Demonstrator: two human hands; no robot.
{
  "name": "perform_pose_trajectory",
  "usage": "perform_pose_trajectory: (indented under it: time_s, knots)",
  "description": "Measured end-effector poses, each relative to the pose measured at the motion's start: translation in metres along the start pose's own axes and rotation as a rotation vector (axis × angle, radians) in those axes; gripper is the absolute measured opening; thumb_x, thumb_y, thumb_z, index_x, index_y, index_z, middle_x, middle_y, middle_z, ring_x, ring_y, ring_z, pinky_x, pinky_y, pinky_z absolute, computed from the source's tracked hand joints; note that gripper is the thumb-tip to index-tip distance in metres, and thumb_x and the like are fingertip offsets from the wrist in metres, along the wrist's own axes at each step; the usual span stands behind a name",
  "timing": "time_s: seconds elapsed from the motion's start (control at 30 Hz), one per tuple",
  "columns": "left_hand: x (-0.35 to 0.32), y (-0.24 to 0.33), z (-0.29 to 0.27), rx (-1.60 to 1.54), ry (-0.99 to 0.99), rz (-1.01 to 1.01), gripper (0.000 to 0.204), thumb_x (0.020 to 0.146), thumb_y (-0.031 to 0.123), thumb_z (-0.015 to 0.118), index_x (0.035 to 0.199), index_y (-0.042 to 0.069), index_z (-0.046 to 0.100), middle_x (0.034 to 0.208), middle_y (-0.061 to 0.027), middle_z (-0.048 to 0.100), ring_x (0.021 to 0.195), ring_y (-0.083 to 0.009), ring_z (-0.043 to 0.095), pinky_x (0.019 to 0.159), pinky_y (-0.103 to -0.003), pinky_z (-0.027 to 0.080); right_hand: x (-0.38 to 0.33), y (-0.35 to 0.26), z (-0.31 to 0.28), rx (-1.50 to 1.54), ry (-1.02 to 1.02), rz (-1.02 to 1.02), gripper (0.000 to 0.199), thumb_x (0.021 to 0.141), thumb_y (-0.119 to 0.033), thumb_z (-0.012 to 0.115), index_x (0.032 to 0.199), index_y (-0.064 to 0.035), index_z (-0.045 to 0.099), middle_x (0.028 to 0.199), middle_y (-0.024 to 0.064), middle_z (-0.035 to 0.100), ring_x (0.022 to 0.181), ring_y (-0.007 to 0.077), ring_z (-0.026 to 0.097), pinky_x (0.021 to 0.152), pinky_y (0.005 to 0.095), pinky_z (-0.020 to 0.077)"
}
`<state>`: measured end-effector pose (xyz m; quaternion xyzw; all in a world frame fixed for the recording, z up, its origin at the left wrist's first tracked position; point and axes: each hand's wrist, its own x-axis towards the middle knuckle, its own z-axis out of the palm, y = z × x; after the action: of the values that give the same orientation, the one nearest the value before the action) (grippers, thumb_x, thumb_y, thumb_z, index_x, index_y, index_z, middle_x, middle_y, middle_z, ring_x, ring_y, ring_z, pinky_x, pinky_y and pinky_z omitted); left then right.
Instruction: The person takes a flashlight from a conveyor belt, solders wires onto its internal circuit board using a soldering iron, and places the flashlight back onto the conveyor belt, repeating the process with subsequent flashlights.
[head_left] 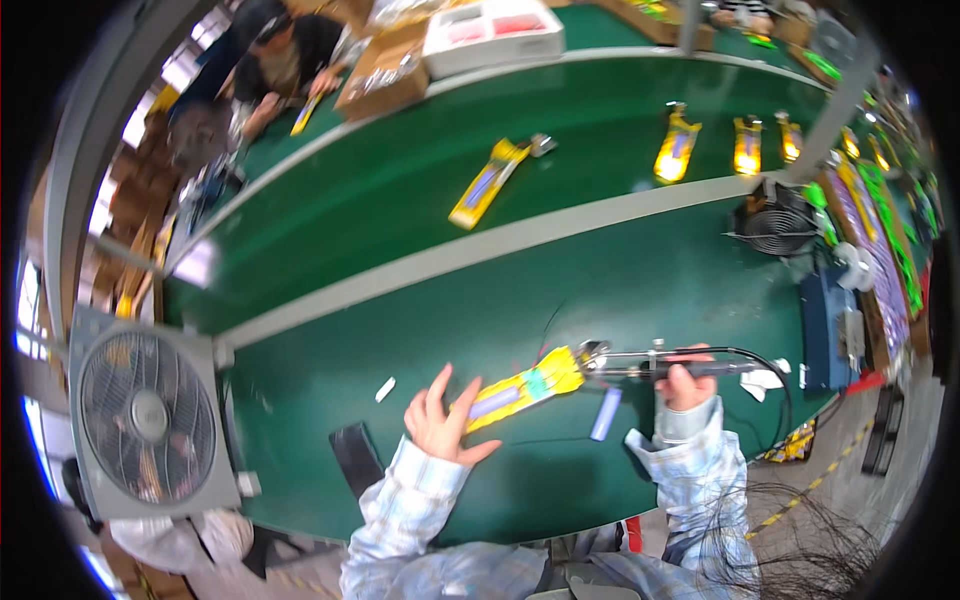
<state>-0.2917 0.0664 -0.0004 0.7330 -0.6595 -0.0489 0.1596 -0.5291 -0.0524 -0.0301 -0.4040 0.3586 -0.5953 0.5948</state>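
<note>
In front of me on the green table lies a yellow, long flat piece (525, 393) with a purple label strip, a teal patch and a shiny metal end at its right. My left hand (437, 423) is at its left end, fingers spread, thumb and forefinger either side of it. A soldering iron (640, 366) with a thin metal guide and a black cable is gripped in my right hand (688, 378). Its tip reaches the metal end; whether they touch I cannot tell. Thin wires come off the yellow piece. Just below the iron sits a small purple strip (606, 414).
A dark phone-like slab (356, 458) lies left of me, near a box fan (150, 412). At right stand a small black fan (777, 220) and a blue box (830, 330). Beyond a pale rail (440, 262), similar yellow pieces (490, 183) lie on a green belt. A co-worker (280, 60) sits far left.
</note>
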Motion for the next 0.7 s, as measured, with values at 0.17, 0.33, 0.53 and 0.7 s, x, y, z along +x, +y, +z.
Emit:
perform_pose_trajectory:
  time_s: [0.17,0.33,0.53,0.7]
  knots:
    - [0.000,0.015,-0.005,0.057,0.457,-0.058,0.031,0.051,0.016,0.062,0.079,0.008,0.053,0.098,-0.0116,0.043,0.094,-0.0302,0.034,0.078,-0.037,0.026,-0.002,0.015,0.002,-0.079,-0.089,-0.108,0.020,0.065,-0.016,0.050,0.075,0.0001,0.043,0.069,0.0051,0.038,0.043,0.0073,0.039,0.037,0.0148,0.0317]
    - [0.017,0.015,0.028,-0.454,0.335,-0.170,0.015,0.061,0.005,0.054,0.077,0.004,0.052,0.070,-0.0055,0.054,0.074,-0.0185,0.050,0.075,-0.033,0.031,-0.002,0.019,0.007,-0.154,-0.138,-0.135,0.023,0.065,-0.019,0.050,0.074,0.0003,0.040,0.059,0.0085,0.041,0.039,0.0077,0.036,0.034,0.0161,0.0283]
    - [0.026,0.010,0.036,-0.416,0.198,-0.139,0.011,0.061,0.009,0.056,0.072,0.008,0.056,0.072,-0.0004,0.056,0.083,-0.0154,0.048,0.081,-0.036,0.024,-0.002,0.019,0.007,-0.158,-0.239,-0.064,0.025,0.065,-0.019,0.052,0.073,-0.0004,0.038,0.055,0.0072,0.039,0.035,0.0083,0.035,0.029,0.0165,0.0275]
    - [0.024,0.004,0.049,-0.473,0.195,-0.012,0.009,0.052,0.014,0.061,0.060,0.015,0.059,0.061,0.0049,0.053,0.069,-0.0114,0.047,0.080,-0.033,0.022,-0.002,0.025,0.011,-0.175,-0.235,-0.037,0.027,0.063,-0.020,0.054,0.073,-0.0005,0.038,0.054,0.0082,0.041,0.032,0.0083,0.035,0.028,0.0171,0.0283]
